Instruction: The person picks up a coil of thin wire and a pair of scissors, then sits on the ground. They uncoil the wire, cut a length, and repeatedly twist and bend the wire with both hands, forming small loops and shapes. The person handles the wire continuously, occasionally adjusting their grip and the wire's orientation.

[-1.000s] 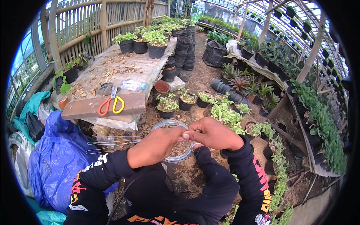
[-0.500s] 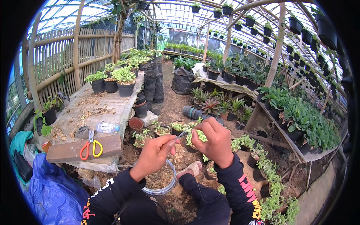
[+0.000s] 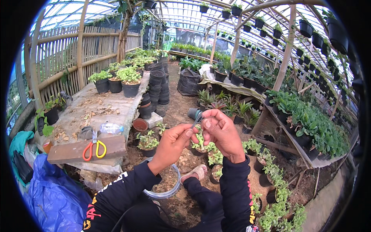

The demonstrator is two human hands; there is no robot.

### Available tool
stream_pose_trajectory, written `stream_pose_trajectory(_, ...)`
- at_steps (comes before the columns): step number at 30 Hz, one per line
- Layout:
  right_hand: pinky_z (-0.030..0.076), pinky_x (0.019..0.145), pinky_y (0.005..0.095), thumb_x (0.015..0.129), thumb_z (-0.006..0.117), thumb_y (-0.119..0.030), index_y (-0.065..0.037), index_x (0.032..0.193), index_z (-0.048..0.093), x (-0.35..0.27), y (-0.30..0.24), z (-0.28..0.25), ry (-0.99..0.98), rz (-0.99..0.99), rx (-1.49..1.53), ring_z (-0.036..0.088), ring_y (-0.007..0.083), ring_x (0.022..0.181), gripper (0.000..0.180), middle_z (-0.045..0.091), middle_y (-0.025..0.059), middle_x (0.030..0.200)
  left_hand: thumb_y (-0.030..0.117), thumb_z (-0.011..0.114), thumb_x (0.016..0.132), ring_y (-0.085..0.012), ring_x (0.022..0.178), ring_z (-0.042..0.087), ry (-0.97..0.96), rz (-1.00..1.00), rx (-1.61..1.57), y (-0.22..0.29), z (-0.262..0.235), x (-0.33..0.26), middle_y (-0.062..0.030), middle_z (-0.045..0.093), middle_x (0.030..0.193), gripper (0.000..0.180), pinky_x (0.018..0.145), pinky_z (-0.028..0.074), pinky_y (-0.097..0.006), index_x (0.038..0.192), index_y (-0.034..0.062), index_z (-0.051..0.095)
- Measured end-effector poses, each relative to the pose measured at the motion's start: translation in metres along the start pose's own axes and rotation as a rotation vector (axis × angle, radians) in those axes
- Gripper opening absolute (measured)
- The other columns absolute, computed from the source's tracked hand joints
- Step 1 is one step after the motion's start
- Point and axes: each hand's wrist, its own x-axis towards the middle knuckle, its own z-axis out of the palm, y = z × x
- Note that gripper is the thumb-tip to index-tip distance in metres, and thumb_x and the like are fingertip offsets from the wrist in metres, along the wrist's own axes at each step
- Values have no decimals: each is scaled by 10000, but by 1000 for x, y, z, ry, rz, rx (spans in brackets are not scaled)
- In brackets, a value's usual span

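Observation:
In front of my chest, my left hand [image 3: 172, 146] pinches a thin clear wire [image 3: 196, 121] between thumb and forefinger. Close on its right is my right hand [image 3: 223, 134], palm turned partly toward me, its fingers curled and the thumb against the forefinger at the wire's other end. The strand looks doubled or looped between the fingertips, too fine to make out fully. Below the left forearm lies a coil of the same pale wire [image 3: 168, 193] on the ground, partly covered by the sleeve.
On a bench at left, scissors [image 3: 94, 150] with red and yellow handles lie on a wooden plank [image 3: 62, 154] beside a plastic bottle [image 3: 111, 128]. Potted plants [image 3: 266, 162] curve around my right side. Stacked black pots [image 3: 156, 86] stand beyond the bench; a blue sheet [image 3: 58, 197] is lower left.
My right hand has rolled over so that its palm and fingertips show. My left hand has shifted slightly right and up, still pinching the wire.

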Motion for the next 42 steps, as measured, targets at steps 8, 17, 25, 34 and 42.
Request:
stream_pose_trajectory(8,471,648,214,1034,661,-196,31,1321,657,3,9,-13,-70,-85,-207,544,59,715,365,607,-14,873,168,539,1087,-39,713,526,-82,-32,31,9,8,-1,-54,763,974,249,660,465,-209,1156,-21,685)
stream_pose_trajectory(17,379,597,213,1036,664,-208,7,1206,687,5,29,-9,-79,-113,-23,507,39,694,275,601,-42,800,198,528,1080,-59,774,568,-163,-197,-207,5,1,1,-57,748,917,271,737,477,-232,1120,1,710)
stream_pose_trajectory(25,417,623,224,1056,633,-239,16,1142,694,7,33,1,-22,-135,-143,520,49,694,275,583,-34,769,209,524,1088,-75,719,555,-91,-162,-284,-5,1,-5,8,632,795,272,670,446,-252,1127,-4,689)
stream_pose_trajectory(34,453,654,246,1061,619,-202,48,1122,707,5,11,23,24,-186,-386,546,76,718,272,611,14,909,154,504,1097,-145,598,544,36,279,513,-1,5,-12,-67,562,688,209,562,439,-318,1145,-15,617)
stream_pose_trajectory(42,514,814,266,1041,645,-208,13,1277,668,22,12,47,95,-382,-633,583,104,892,324,613,41,1048,174,491,1114,-64,542,436,219,145,162,5,11,4,21,475,638,214,510,371,-262,1056,-4,596)
